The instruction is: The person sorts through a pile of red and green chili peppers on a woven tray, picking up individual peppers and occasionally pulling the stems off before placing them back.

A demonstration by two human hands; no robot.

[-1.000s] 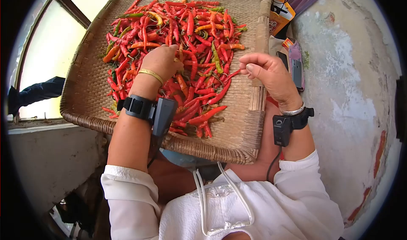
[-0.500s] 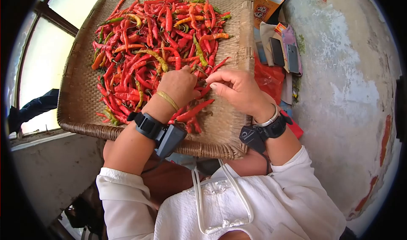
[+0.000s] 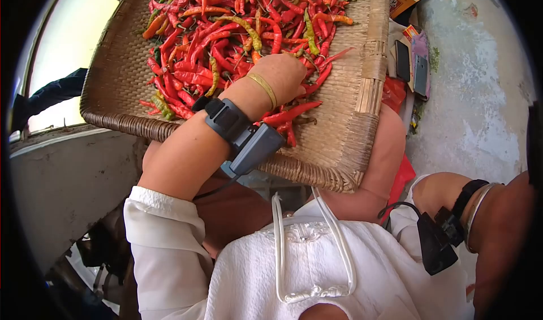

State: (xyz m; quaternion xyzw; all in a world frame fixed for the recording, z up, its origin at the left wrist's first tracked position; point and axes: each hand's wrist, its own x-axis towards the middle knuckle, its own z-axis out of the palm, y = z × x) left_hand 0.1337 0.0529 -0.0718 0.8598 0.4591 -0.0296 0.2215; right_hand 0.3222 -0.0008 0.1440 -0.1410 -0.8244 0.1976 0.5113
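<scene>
My left hand rests low over a heap of chili peppers, its back upward and its fingers curled in beneath it. What these fingers hold, if anything, is hidden; a red chili pepper lies right beside them. Most of the peppers are red, with some orange and yellow-green ones. They lie in a shallow woven basket across my lap. Off to the far right, away from the basket, is my right hand, raised close to the camera. Its fingers do not show.
Two phones lie on items right of the basket, below an orange box. Red plastic shows by the rim. A worn wall is on the right, a window on the left.
My right hand has left the peppers and swung to the far right, up near the camera. My left hand stays at the pile, and the view has shifted so the basket sits higher and further right.
</scene>
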